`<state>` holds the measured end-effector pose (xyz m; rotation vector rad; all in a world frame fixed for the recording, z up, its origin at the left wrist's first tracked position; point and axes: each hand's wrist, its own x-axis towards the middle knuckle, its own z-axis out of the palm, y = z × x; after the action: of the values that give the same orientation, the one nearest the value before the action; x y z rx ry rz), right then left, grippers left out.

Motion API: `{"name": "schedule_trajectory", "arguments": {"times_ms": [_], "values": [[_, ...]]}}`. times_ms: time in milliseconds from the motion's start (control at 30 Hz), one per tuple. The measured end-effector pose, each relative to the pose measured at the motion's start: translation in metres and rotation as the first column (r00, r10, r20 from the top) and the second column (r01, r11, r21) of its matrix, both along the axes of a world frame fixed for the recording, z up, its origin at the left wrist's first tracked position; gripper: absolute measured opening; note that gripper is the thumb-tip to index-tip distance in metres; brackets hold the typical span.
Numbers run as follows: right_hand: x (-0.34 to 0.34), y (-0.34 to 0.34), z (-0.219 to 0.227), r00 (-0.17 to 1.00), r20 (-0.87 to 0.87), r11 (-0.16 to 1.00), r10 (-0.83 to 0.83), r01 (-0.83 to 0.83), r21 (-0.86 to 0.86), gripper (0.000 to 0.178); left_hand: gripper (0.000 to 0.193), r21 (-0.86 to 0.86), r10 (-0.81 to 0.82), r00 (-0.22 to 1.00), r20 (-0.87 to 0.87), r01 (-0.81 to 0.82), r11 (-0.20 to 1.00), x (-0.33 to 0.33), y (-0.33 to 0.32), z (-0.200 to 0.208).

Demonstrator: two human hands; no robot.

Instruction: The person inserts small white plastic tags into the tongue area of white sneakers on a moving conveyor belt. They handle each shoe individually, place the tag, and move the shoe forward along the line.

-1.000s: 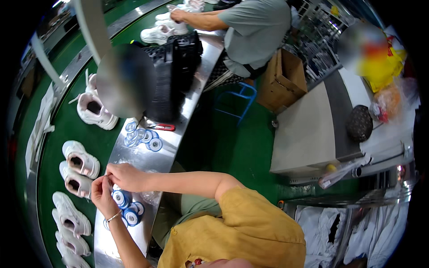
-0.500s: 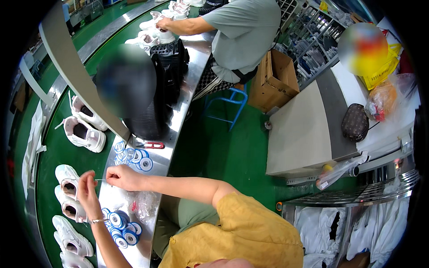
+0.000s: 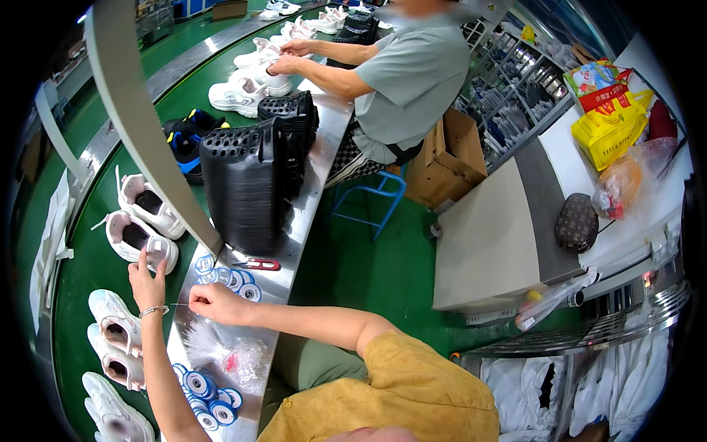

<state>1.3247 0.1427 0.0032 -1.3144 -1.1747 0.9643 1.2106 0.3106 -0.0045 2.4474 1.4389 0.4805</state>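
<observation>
My left hand [image 3: 149,283] reaches to a white sneaker [image 3: 140,237] on the green belt. Its thumb and forefinger are apart at the shoe's heel, seeming to touch it; the other fingers are partly hidden. Over the metal ledge my right hand [image 3: 219,303] is closed in a pinch on a thin pale thread [image 3: 179,304], which stretches toward my left wrist. A second white sneaker [image 3: 149,202] lies just beyond the first. Nearer me, another pair of white sneakers [image 3: 116,324] rests beside my left forearm.
On the metal ledge [image 3: 302,243] are red-handled snips [image 3: 258,264], blue-and-white discs [image 3: 249,292], clear plastic wrapping [image 3: 228,353] and blue-and-white rolls [image 3: 199,383]. Tall black perforated shapes [image 3: 247,184] stand ahead, by a grey post [image 3: 140,125]. A co-worker [image 3: 416,81] handles shoes farther up.
My left hand has left the thread's end near my right hand and moved forward to the sneaker's heel. My right hand keeps its pinch. The whole view has shifted slightly.
</observation>
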Motion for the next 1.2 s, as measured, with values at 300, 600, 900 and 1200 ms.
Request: {"name": "schedule_trajectory", "arguments": {"times_ms": [300,600,900,1200], "values": [[-0.044,0.04,0.014,0.998,0.059,1.0,-0.005,0.004,0.017,0.01,0.036,0.007,0.033,0.999,0.031,-0.034,0.999,-0.052,0.01,0.016],[-0.157,0.142,-0.003,0.95,0.286,0.981,-0.126,0.077,0.176,0.009,0.046,-0.432,0.209,0.701,0.682,0.154,0.889,-0.207,0.036,0.002],[-0.299,0.17,-0.01,0.802,0.575,0.977,-0.161,0.048,0.206,0.006,0.014,-0.636,0.482,0.465,0.742,0.263,0.726,-0.36,0.061,-0.017],[-0.214,0.164,-0.043,0.659,0.718,0.959,-0.226,0.021,0.282,0.004,0.016,-0.466,0.312,0.584,0.75,0.132,0.875,-0.261,0.044,-0.035]]}}
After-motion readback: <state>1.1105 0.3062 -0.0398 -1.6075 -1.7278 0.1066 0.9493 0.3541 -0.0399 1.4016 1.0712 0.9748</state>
